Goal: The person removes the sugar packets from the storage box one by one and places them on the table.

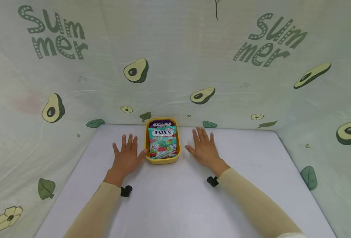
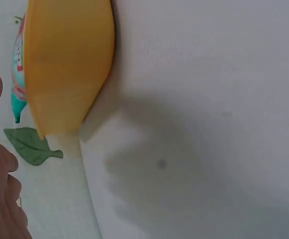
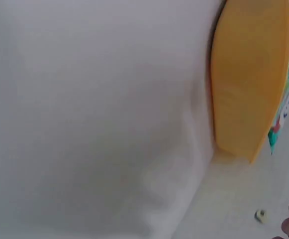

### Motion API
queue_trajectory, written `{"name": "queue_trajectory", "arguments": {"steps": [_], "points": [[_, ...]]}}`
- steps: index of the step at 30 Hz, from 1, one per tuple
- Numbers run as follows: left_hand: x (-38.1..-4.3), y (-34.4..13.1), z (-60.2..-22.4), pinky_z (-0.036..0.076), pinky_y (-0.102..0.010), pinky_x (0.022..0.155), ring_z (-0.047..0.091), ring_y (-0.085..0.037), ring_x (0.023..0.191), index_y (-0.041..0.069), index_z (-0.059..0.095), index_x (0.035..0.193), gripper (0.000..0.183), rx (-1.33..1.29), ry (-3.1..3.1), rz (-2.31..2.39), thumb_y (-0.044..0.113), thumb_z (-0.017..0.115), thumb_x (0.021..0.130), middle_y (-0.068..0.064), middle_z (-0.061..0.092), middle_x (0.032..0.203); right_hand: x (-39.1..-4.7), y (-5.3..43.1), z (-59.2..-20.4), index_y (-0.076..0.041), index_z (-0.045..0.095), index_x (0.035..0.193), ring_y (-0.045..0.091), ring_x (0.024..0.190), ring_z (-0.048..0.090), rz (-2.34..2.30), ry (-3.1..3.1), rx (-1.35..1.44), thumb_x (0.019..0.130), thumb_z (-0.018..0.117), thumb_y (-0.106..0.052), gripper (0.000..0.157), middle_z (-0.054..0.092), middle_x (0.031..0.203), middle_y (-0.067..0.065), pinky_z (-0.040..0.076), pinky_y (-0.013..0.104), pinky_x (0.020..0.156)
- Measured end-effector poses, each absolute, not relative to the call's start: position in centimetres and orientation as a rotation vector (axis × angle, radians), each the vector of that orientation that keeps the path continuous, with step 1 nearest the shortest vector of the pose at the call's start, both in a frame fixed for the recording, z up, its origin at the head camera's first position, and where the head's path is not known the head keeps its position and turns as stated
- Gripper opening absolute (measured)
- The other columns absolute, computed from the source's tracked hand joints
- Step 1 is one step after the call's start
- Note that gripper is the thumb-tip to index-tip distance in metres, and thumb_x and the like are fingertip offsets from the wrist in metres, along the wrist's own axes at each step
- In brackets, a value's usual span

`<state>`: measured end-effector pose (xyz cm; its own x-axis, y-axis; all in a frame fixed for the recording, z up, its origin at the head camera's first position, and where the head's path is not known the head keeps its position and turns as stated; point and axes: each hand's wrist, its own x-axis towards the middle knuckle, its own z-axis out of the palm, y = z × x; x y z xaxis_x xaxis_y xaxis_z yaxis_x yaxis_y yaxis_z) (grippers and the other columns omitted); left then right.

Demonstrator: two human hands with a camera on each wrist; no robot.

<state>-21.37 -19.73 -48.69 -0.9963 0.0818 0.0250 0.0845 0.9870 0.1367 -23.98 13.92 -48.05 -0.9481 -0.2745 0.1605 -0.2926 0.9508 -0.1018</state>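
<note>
A yellow tub (image 1: 162, 161) stands at the far edge of the white table in the head view. In it lies a teal candy bag (image 1: 162, 142) marked Fox's Mint Blossom, over a purple Fox's Berries candy bag (image 1: 161, 123). My left hand (image 1: 127, 158) is spread just left of the tub, its thumb close to the rim; whether they touch I cannot tell. To the right, my right hand (image 1: 205, 150) is also spread, apart from the tub. Neither hand holds anything. Both wrist views show the tub's side wall (image 2: 69, 64), with a bit of the teal bag above the rim.
The white table (image 1: 163, 205) ends at the tub's back, against a hanging cloth (image 1: 169, 43) printed with avocados, leaves and lettering. More cloth hangs along the left and right sides. A small black device (image 1: 126, 191) sits at the left wrist, another (image 1: 212, 181) at the right.
</note>
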Motion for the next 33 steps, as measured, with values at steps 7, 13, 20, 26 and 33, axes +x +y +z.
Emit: {"name": "queue_trajectory", "arguments": {"steps": [7, 13, 20, 26, 33], "points": [[-23.3, -17.4, -49.5, -0.004, -0.069, 0.115, -0.011, -0.035, 0.151, 0.007, 0.002, 0.157, 0.087, -0.224, -3.212, -0.324, 0.067, 0.022, 0.097, -0.013, -0.002, 0.165, -26.0, 8.9, -49.1, -0.010, 0.010, 0.158, 0.027, 0.153, 0.006, 0.242, -3.074, 0.669, 0.097, 0.029, -0.066, 0.085, 0.010, 0.166, 0.008, 0.007, 0.059, 0.121], [-23.5, -17.0, -50.1, 0.003, -0.064, 0.118, -0.004, -0.033, 0.153, 0.005, -0.001, 0.157, 0.087, -0.253, -3.232, -0.408, 0.067, 0.018, 0.098, -0.013, 0.001, 0.166, -26.2, 8.1, -49.7, -0.010, 0.008, 0.158, 0.026, 0.153, 0.007, 0.245, -3.131, 0.699, 0.097, 0.024, -0.068, 0.085, 0.009, 0.166, 0.007, 0.010, 0.058, 0.121], [-23.3, -16.0, -49.8, 0.006, -0.060, 0.120, -0.002, -0.032, 0.153, 0.005, 0.000, 0.157, 0.086, -0.321, -3.241, -0.388, 0.065, 0.021, 0.099, -0.012, 0.001, 0.166, -24.8, 9.1, -49.6, -0.012, 0.007, 0.158, 0.025, 0.154, 0.004, 0.282, -3.143, 0.647, 0.097, 0.025, -0.068, 0.085, 0.005, 0.166, 0.004, 0.008, 0.059, 0.121], [-21.4, -14.2, -50.1, 0.010, -0.059, 0.120, 0.001, -0.033, 0.153, 0.005, 0.002, 0.157, 0.088, -0.406, -3.211, -0.370, 0.066, 0.024, 0.098, -0.012, 0.004, 0.166, -22.0, 11.3, -49.9, -0.008, 0.014, 0.157, 0.028, 0.153, 0.009, 0.306, -3.084, 0.640, 0.096, 0.030, -0.068, 0.087, 0.013, 0.165, 0.009, 0.013, 0.062, 0.119], [-18.8, -12.6, -50.4, 0.008, -0.058, 0.121, -0.002, -0.032, 0.153, 0.007, 0.003, 0.157, 0.089, -0.449, -3.188, -0.402, 0.068, 0.025, 0.097, -0.011, 0.004, 0.166, -18.9, 13.1, -50.4, -0.006, 0.019, 0.156, 0.028, 0.152, 0.013, 0.346, -3.040, 0.594, 0.097, 0.034, -0.066, 0.086, 0.018, 0.164, 0.011, 0.015, 0.062, 0.118]]}}
